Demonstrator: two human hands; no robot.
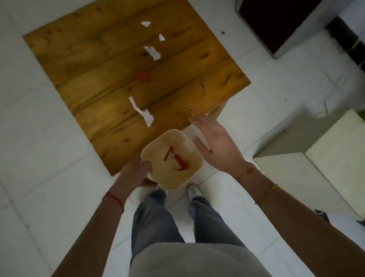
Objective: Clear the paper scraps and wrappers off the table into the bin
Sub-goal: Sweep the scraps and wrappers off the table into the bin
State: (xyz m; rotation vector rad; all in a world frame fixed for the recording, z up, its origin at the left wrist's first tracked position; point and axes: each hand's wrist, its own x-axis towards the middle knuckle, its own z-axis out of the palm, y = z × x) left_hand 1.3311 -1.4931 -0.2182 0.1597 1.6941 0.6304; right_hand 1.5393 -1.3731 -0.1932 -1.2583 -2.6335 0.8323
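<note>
Five pieces are lying on the counter (pixel 92 46) yet: four white paper scraps, the nearest scrap (pixel 142 111) by the front edge, three more scraps (pixel 153 52) farther back, plus a red wrapper (pixel 143 75) between them. Left hand (pixel 137 173) is gripping the bin (pixel 172 159) by its rim, holding it just off the counter's near edge, with one red wrapper piece (pixel 177 161) sitting inside. Right hand (pixel 216 144) is hovering beside the bin, fingers spread and carrying nothing; by my reckoning the job is barely begun, most litter waiting.
</note>
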